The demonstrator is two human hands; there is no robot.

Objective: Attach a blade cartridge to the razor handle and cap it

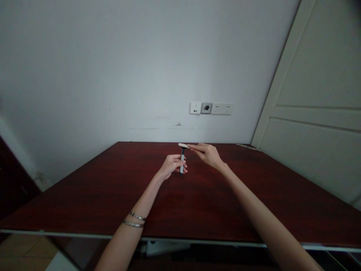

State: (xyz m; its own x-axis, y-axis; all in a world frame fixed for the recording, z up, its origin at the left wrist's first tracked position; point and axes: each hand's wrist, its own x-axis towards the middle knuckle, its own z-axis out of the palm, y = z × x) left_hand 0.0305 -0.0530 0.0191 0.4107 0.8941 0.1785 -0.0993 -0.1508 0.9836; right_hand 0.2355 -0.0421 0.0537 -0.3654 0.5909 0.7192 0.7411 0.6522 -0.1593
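My left hand (172,165) is closed round the handle of a small razor-like tool (182,162), which stands upright above the dark red table (197,195). The handle is light blue and dark, and a pale flat head sits across its top. My right hand (207,153) reaches in from the right and pinches that pale head with its fingertips. Two thin silver bangles (135,219) circle my left wrist. Both arms stretch out over the middle of the table.
The table runs back to a white wall with a row of sockets (211,108). A white panelled door (316,113) stands to the right. A pale strip edges the table's near side, and dark furniture shows at the far left.
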